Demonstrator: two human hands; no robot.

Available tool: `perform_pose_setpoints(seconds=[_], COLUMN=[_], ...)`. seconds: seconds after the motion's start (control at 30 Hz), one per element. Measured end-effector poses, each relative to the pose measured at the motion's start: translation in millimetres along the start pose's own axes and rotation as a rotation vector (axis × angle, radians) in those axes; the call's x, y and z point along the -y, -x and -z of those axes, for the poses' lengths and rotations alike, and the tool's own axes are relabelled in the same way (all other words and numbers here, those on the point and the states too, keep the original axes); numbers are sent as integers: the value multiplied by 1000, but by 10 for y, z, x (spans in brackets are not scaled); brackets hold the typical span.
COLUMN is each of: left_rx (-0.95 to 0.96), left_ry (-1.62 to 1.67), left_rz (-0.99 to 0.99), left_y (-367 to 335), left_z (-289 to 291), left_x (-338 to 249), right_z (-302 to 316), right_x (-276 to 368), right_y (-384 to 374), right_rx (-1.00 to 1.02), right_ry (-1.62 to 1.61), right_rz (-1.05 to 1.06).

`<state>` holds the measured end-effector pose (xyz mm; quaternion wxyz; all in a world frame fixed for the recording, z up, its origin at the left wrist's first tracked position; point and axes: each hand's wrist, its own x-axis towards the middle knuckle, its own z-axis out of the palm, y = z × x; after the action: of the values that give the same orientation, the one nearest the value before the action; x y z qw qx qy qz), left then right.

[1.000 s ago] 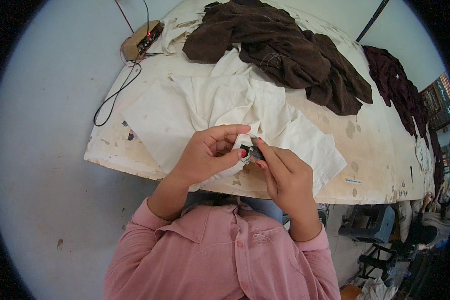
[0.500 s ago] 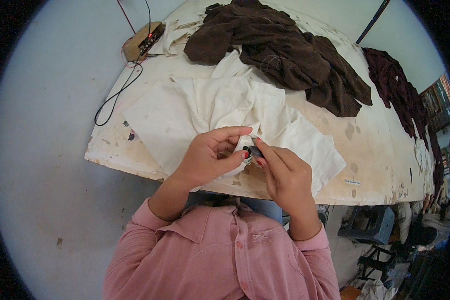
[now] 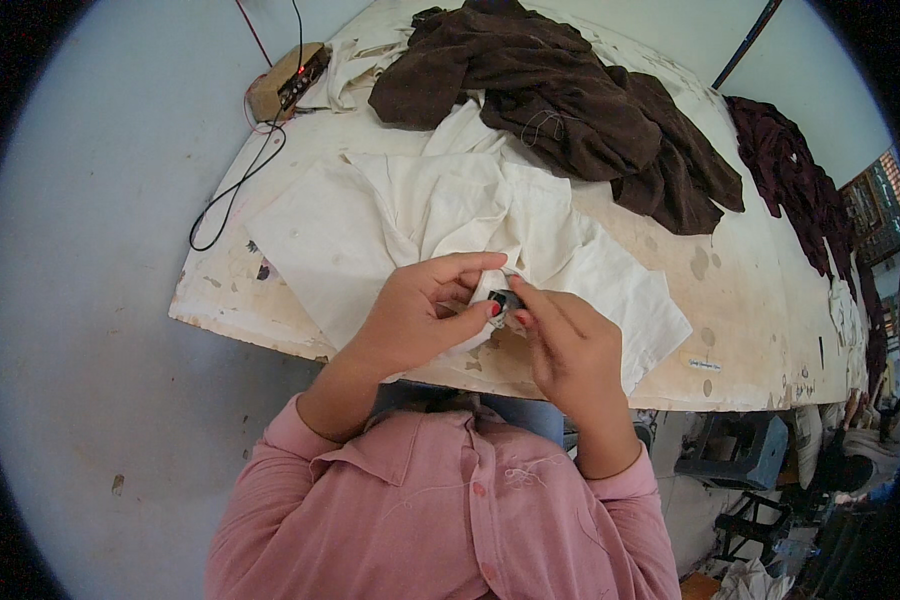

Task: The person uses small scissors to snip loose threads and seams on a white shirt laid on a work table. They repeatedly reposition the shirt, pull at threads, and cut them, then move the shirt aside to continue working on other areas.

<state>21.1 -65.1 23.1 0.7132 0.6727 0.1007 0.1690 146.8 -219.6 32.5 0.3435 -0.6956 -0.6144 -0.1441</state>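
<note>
Head — lettered strip [image 3: 705, 364] near white cloth [image 3: 610, 262]

I see a person in a pink shirt [image 3: 420, 500] at a pale, stained table [image 3: 750, 310]. The left hand [image 3: 410, 305] pinches white cloth [image 3: 460, 205]; at three o'clock from it, the right hand [image 3: 575, 345] grips a small dark tool [image 3: 512, 299] by the cloth. Dark brown fabric [image 3: 560, 110] lies heaped at one o'clock, a tan box [image 3: 270, 97] at eleven.

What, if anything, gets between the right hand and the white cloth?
Only the black tool that the right hand holds at the white cloth. Nothing else visible is in the way; the brown cloth lies farther back.
</note>
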Motion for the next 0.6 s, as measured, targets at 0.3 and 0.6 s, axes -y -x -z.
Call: perform_pose_setpoints(seconds=[0.3,0.6], left_rx=[-49,-51], left_ry=[-102,-705], left_rz=[-72,-569], left_y=[-5,-183], left_z=[94,111], left_x=[-79,5], right_z=[-133,-61], right_x=[-289,-192], right_y=[151,32], right_rx=[26,60], right_ry=[-434,-727], right_rz=[-451,-597])
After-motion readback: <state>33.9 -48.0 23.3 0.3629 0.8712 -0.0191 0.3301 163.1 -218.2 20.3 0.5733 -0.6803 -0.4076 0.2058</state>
